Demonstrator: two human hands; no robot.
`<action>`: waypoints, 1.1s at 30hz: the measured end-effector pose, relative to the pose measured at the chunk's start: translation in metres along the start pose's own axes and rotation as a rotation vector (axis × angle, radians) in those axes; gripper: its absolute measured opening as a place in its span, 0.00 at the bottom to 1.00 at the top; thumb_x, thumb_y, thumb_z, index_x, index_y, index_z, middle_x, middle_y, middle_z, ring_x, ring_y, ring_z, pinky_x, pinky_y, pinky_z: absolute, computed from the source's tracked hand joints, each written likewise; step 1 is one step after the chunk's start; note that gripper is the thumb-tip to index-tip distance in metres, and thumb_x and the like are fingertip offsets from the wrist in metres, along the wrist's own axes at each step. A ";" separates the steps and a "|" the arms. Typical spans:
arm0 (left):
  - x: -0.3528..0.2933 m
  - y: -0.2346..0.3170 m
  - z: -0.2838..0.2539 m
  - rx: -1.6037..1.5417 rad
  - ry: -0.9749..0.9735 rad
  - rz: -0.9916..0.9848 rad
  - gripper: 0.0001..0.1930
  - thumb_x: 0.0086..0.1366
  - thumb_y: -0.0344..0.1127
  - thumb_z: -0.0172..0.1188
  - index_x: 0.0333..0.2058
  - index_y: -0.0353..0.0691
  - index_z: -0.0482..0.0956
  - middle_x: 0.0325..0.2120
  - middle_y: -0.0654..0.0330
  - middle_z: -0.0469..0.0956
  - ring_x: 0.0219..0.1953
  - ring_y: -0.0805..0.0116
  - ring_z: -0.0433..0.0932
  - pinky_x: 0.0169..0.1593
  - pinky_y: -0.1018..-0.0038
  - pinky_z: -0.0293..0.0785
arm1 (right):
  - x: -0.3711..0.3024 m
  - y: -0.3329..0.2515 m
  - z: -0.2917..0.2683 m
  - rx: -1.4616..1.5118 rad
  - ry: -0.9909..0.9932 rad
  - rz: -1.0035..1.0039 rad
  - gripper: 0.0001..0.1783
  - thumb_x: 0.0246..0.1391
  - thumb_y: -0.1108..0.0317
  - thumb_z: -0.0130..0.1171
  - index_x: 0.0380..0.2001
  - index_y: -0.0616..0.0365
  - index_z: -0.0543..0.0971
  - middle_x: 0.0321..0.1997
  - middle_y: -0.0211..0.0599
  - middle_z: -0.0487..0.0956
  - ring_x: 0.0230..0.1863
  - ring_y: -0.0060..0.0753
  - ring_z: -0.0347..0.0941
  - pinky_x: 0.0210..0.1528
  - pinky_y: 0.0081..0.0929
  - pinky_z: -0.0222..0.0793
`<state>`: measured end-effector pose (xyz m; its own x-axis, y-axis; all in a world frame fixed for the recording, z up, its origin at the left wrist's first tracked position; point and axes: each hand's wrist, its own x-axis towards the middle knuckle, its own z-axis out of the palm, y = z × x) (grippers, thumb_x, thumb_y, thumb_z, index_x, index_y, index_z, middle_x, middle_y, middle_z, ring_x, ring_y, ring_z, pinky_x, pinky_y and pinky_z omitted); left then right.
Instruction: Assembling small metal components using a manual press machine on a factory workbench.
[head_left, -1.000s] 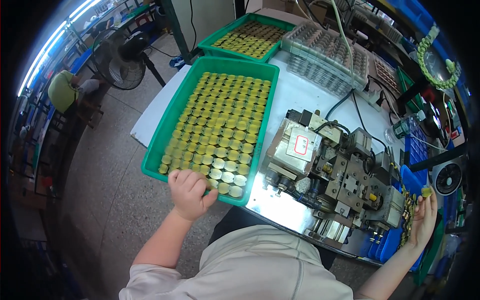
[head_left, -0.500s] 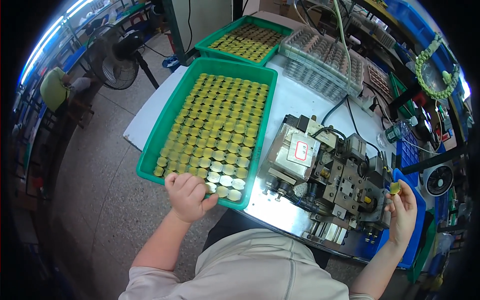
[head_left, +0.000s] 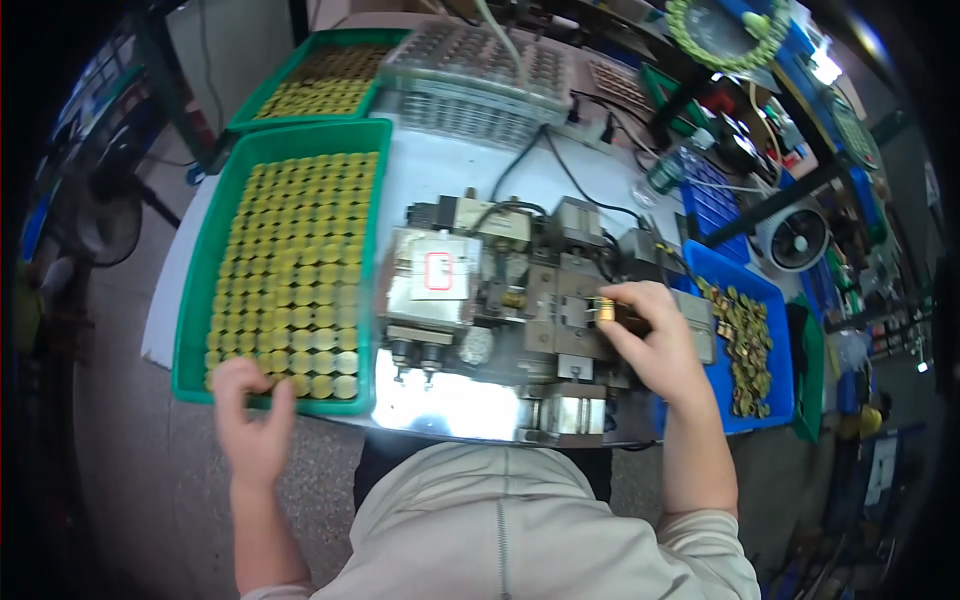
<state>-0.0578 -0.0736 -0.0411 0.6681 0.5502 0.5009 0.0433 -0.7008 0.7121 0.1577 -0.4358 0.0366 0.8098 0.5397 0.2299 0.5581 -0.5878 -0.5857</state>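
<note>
In my right hand (head_left: 655,340), thumb and fingers pinch a small yellow part (head_left: 606,309) with thin pins sticking out toward the left. The hand is over the metal press-like machine (head_left: 545,310), with the part beside its central block. My left hand (head_left: 255,415) is at the near edge of the green tray (head_left: 383,200), blurred, its thumb and forefinger apart over the nearest row. Whether anything lies under those fingertips is hidden. Rows of yellow rounded parts (head_left: 300,270) fill the tray.
A blue bin (head_left: 782,350) of loose yellow parts stands right of the machine. Behind are another green tray (head_left: 245,115), stacked clear plastic trays (head_left: 470,105) and cables. A bottle (head_left: 665,175) and a small white fan (head_left: 795,240) are at the right.
My view has turned right, bringing the blue bin's contents into sight. My right hand has brought the yellow part from the machine's right side to its middle. My left hand's fingers have parted.
</note>
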 end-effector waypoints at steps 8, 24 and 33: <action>0.055 0.093 -0.077 -1.215 -1.731 0.740 0.12 0.67 0.26 0.50 0.44 0.43 0.81 0.47 0.55 0.78 0.47 0.55 0.73 0.60 0.61 0.55 | 0.005 0.016 -0.001 -0.081 -0.037 -0.024 0.18 0.49 0.74 0.64 0.46 0.58 0.81 0.44 0.38 0.79 0.50 0.39 0.69 0.53 0.31 0.66; 0.040 0.091 -0.089 -1.249 -1.627 0.824 0.09 0.69 0.29 0.48 0.38 0.45 0.79 0.41 0.58 0.77 0.44 0.58 0.74 0.58 0.60 0.58 | 0.012 0.013 0.003 -0.206 -0.092 -0.152 0.16 0.49 0.73 0.65 0.44 0.58 0.82 0.45 0.35 0.81 0.47 0.38 0.70 0.54 0.33 0.66; 0.045 0.111 -0.070 -1.273 -1.572 0.881 0.09 0.70 0.31 0.48 0.35 0.46 0.78 0.37 0.59 0.77 0.42 0.59 0.75 0.56 0.60 0.59 | 0.009 0.002 0.012 -0.293 -0.040 -0.182 0.14 0.50 0.71 0.65 0.43 0.55 0.83 0.45 0.29 0.81 0.49 0.37 0.70 0.57 0.34 0.63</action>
<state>-0.0751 -0.0948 0.0946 0.1533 -0.8128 0.5621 -0.4494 0.4492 0.7721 0.1643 -0.4246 0.0284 0.6878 0.6715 0.2759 0.7256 -0.6246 -0.2886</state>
